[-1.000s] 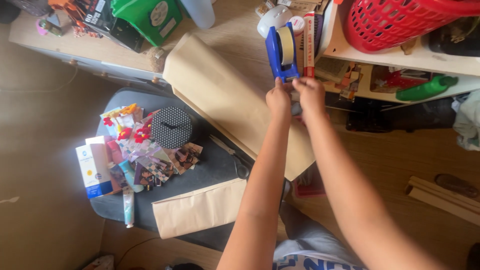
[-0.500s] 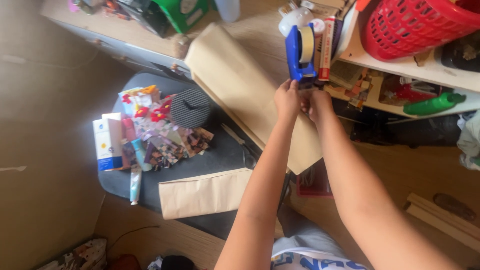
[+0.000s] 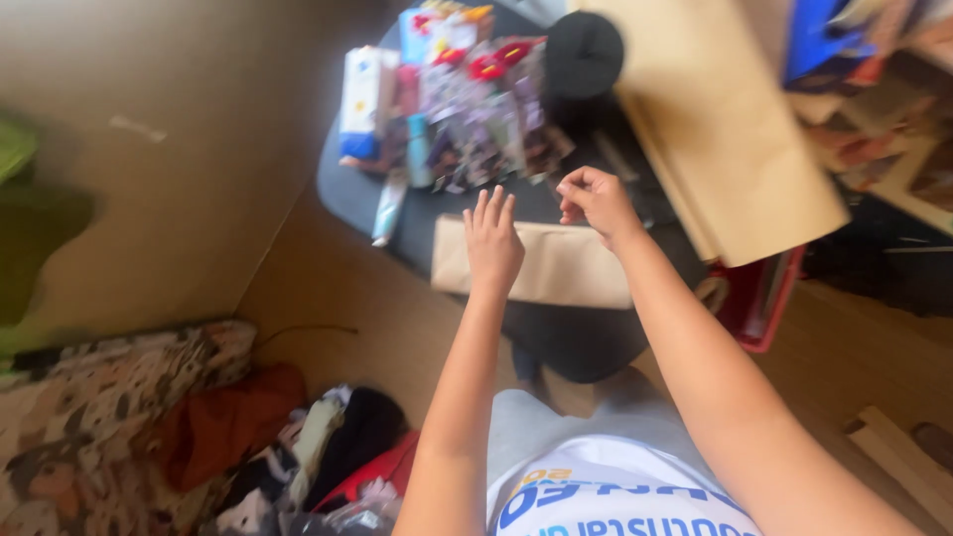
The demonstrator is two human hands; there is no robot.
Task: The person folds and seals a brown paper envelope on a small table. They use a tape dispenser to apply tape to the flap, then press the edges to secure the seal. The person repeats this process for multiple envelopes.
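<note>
My left hand [image 3: 493, 243] hovers open, fingers spread, over the near left part of a flat brown-paper parcel [image 3: 566, 270] lying on a small dark table [image 3: 581, 342]. Just beyond the parcel's far edge, my right hand [image 3: 594, 199] has its fingertips pinched together; the blur hides anything between them. A big sheet of brown paper [image 3: 735, 149] slants across the table's right side. The blue tape dispenser [image 3: 819, 40] is a blur at the top right, away from both hands.
A heap of colourful small items [image 3: 476, 109], a white and blue box [image 3: 362, 99], a tube [image 3: 389, 203] and a round black object [image 3: 584, 52] fill the table's far side. Clothes [image 3: 228, 427] lie on the floor at left; a red item [image 3: 759, 298] and wooden slats [image 3: 898, 447] at right.
Both hands left the tape dispenser and came down to the brown-paper parcel. The left hand opened flat, the right stays pinched. The view swung down and left.
</note>
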